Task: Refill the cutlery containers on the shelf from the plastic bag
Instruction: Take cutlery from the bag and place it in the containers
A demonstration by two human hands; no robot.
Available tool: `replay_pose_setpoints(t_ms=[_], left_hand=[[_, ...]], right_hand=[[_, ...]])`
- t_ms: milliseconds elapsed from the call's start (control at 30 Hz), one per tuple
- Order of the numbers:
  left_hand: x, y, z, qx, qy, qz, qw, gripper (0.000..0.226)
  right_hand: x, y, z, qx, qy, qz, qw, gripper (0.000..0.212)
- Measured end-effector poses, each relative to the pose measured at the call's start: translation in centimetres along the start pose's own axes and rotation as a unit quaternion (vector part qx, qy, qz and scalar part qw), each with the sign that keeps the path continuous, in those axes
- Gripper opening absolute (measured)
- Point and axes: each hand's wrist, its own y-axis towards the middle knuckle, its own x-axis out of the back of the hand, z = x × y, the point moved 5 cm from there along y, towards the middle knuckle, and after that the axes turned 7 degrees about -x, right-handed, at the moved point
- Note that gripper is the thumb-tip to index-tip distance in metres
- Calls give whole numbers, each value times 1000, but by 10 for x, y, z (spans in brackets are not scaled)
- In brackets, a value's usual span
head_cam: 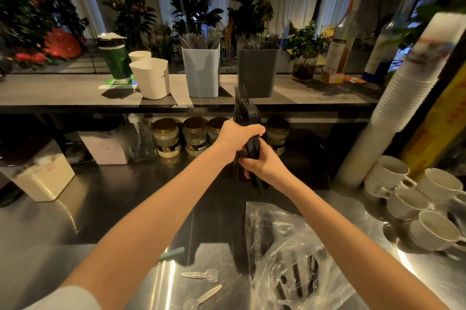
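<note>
Across the bottom of the view the steel counter [75, 221] is spreading wide and shiny, w/ the grey shelf [63, 90] running along the back just above it. Far right, a tall stack of paper cups [408, 87] is leaning up past the shelf edge. Front right on the counter, the plastic bag [290, 246] is lying crumpled and open, dark cutlery showing thru the clear film inside. Up on the shelf, three containers are standing in a row: the dark grey container [257, 70] at centre-right w/ dark utensil tops poking out, the pale blue container [201, 72] just left of it holding grey wrapped pieces, and the white container [151, 77] further left, contents not visible from this angle. White mugs [388, 176] are crowding the counter's right side, and jars [166, 138] are lining up under the shelf. Now the action: a bundle of black cutlery [245, 112] is standing upright in mid-air, in front of and below the dark grey container, not touching it. Left hand [237, 136] is wrapping its fingers tight round the bundle's middle; right hand [262, 165] is gripping the lower ends just beneath, the two hands touching. Nearest the camera, a clear plastic spoon [201, 275] and a second clear utensil [205, 294] are lying loose on the counter, left of the bag.
</note>
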Motion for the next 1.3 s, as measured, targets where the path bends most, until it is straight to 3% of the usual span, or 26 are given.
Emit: replay_pose_setpoints(t_ms=[300,600,700,867,1000,1200,1300], left_hand=[[4,38,-53,-55,22,66,996,37],[-10,102,-135,-85,-75,187,976,1],[-8,131,-172,-129,-86,226,962,10],[-12,171,-214,-221,42,196,955,9],[-14,204,-234,-281,129,177,934,32],[-14,239,-243,-315,144,160,924,43],[-16,258,-230,-305,154,153,927,45]], right_hand=[[37,26,35,-36,172,199,964,16],[101,104,85,48,109,84,989,23],[128,134,114,106,106,57,987,17],[161,185,143,164,25,49,985,15],[179,222,156,180,-24,40,983,19],[190,260,164,194,-60,21,979,16],[191,270,154,187,-64,5,980,32]])
